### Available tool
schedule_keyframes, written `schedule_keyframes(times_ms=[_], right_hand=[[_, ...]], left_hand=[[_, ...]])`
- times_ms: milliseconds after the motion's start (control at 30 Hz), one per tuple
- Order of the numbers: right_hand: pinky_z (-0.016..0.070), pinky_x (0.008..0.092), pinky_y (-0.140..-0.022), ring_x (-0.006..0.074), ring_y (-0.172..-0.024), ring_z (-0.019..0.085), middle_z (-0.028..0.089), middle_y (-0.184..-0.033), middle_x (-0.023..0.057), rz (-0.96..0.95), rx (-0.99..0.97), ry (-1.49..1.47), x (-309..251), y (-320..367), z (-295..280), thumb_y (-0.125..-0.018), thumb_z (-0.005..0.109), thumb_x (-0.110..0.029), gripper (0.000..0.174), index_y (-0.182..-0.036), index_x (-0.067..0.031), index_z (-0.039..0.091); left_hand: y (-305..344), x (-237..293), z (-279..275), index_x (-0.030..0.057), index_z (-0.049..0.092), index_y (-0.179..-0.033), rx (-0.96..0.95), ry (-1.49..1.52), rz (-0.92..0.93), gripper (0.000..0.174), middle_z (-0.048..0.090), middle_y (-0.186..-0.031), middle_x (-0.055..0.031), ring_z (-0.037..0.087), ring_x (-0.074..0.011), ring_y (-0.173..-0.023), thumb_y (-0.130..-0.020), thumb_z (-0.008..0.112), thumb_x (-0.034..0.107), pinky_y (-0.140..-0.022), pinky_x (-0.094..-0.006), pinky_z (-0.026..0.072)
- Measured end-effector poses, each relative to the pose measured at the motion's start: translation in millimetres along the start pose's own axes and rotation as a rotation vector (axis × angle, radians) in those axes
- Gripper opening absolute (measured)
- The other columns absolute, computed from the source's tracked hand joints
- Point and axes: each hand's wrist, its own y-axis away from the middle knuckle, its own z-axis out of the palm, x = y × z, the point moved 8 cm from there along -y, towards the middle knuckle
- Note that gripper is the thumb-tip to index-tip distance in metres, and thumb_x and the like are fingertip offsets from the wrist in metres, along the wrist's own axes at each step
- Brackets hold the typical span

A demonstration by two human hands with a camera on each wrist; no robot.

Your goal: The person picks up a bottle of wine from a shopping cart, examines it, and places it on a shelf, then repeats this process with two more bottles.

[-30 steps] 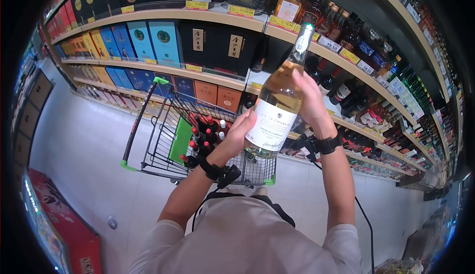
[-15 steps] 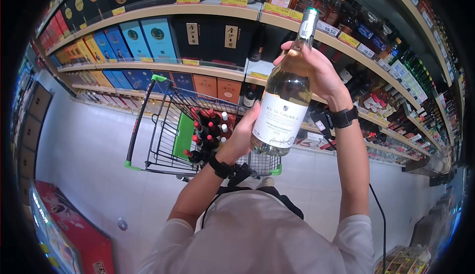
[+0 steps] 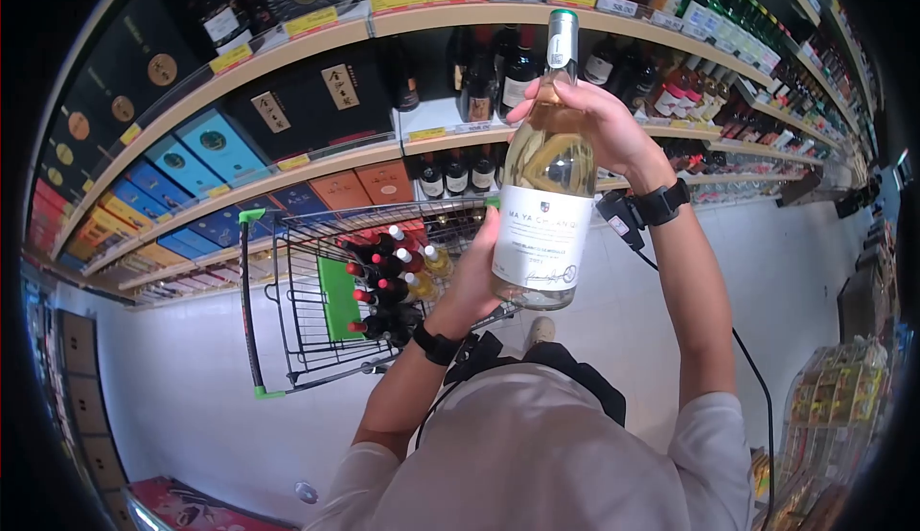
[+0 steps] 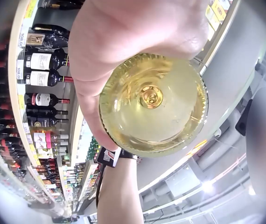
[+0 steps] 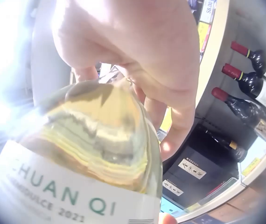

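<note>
Both hands hold a white wine bottle point(image 3: 541, 243) in front of the chest, its label facing up toward the head camera and its green-topped neck pointing away. The left hand point(image 3: 474, 277) grips the lower body from the left side. From the left wrist view, the fingers wrap around the bottle's round glass base point(image 4: 151, 116). Higher up, the right hand point(image 3: 613, 128) curls its thumb and fingers around the shoulder and lower neck. In the right wrist view, pale yellow wine shows through the glass point(image 5: 95, 130) above the label.
A shopping cart point(image 3: 247, 306) with a green panel point(image 3: 337, 299) stands to the left, holding several wine bottles point(image 3: 388, 267). Long shelves point(image 3: 450, 133) of bottles and boxed liquor curve across the front and right. A plastic-wrapped stack of goods point(image 3: 839, 392) is at the lower right.
The head view has turned to the right, so the shelves slide left and the stack at lower right comes into view. The right hand shifted up around the shoulder; the bottle stands straighter.
</note>
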Motion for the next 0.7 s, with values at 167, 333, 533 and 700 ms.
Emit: schedule_keyframes(times_ms=[167,333,533,700], right_hand=[[0.0525,0.0461,-0.096,0.0351,-0.105,0.068,0.067,-0.117,0.0210,0.013,0.114,-0.070,6,43,-46,-0.097,0.051,-0.035,0.039,-0.121,-0.0030,0.053],[0.0515,0.0448,-0.098,0.0325,-0.108,0.067,0.068,-0.117,0.0204,0.059,0.281,-0.069,9,103,-98,-0.096,0.052,-0.035,0.035,-0.118,-0.0070,0.054],[0.0513,0.0407,-0.098,0.0269,-0.111,0.065,0.067,-0.119,0.0200,0.013,0.313,-0.050,-6,179,-159,-0.103,0.049,-0.040,0.036,-0.118,-0.0085,0.056],[0.0534,0.0451,-0.096,0.0317,-0.111,0.065,0.067,-0.114,0.0212,-0.150,0.317,-0.263,-28,242,-203,-0.105,0.046,-0.042,0.038,-0.115,-0.0060,0.055]], left_hand=[[-29,-41,13,0.0016,0.033,-0.150,-0.016,-0.140,-0.018,0.069,0.050,-0.145,-0.0157,0.055,-0.0274,-0.130,-0.107,0.020,0.054,-0.110,-0.0434,0.0450],[-57,-82,39,0.0017,0.032,-0.151,-0.086,-0.216,-0.087,0.072,0.050,-0.146,-0.0161,0.055,-0.0289,-0.131,-0.106,0.019,0.056,-0.110,-0.0448,0.0443],[-90,-144,86,0.0030,0.032,-0.151,-0.160,-0.087,-0.194,0.077,0.051,-0.142,-0.0226,0.058,-0.0366,-0.124,-0.103,0.026,0.062,-0.102,-0.0523,0.0493],[-117,-202,168,0.0069,0.037,-0.150,-0.513,0.395,-0.503,0.075,0.055,-0.131,-0.0293,0.064,-0.0457,-0.107,-0.100,0.031,0.063,-0.085,-0.0609,0.0537]])
